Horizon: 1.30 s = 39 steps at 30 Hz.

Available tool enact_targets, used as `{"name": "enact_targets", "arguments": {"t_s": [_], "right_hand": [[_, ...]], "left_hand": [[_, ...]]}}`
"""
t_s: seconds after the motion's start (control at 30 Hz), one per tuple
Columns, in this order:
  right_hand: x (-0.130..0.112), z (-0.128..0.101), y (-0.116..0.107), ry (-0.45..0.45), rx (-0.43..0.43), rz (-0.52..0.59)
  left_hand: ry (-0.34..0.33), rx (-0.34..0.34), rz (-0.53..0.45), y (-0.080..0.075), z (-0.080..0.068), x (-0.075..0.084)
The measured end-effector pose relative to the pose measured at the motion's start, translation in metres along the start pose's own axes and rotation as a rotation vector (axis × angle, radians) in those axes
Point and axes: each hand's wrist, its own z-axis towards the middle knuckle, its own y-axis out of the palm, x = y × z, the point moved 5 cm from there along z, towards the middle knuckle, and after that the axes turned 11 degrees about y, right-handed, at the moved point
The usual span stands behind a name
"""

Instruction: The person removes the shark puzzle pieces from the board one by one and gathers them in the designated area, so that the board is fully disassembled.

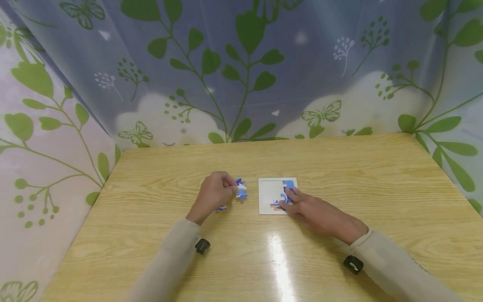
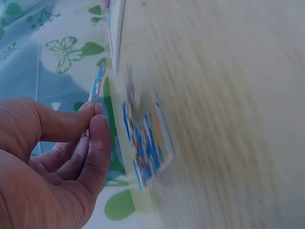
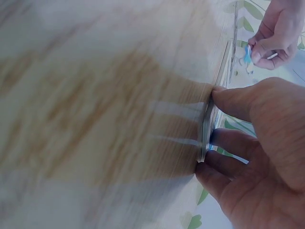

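A white square puzzle board (image 1: 268,195) lies flat on the wooden table (image 1: 377,184), with blue pieces (image 1: 287,186) fitted along its right side. My right hand (image 1: 302,206) rests on the board's right part, fingertips (image 1: 287,200) pressing the fitted pieces; the right wrist view shows the fingers (image 3: 228,100) against the board edge (image 3: 208,129). To the left, my left hand (image 1: 216,192) pinches a blue and white puzzle piece (image 1: 239,183) between thumb and fingers (image 2: 95,125), lifted off the table. Loose pieces (image 1: 242,193) lie beside it, and the pile (image 2: 143,148) also shows in the left wrist view.
A curtain printed with green leaves and butterflies (image 1: 241,71) walls in the table at the back and both sides. One more blue piece (image 1: 222,207) peeks out under my left hand. A bright glare streak (image 1: 278,264) runs down the table front.
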Motion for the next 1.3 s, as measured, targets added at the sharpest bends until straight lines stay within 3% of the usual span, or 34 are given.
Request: {"name": "enact_targets", "arguments": {"t_s": [0.17, 0.57, 0.9, 1.3], "right_hand": [[0.001, 0.000, 0.000, -0.006, 0.009, 0.000], [0.002, -0.001, 0.002, -0.016, 0.020, 0.015], [0.001, -0.001, 0.000, -0.014, 0.020, 0.016], [0.003, -0.001, 0.001, -0.014, 0.023, 0.023]], "left_hand": [[-0.019, -0.008, 0.033, -0.003, -0.003, -0.004], [0.037, 0.009, 0.138, 0.001, -0.001, -0.008], [0.089, 0.004, 0.199, 0.002, -0.001, -0.004], [0.115, -0.030, 0.177, 0.013, 0.002, 0.011]]}}
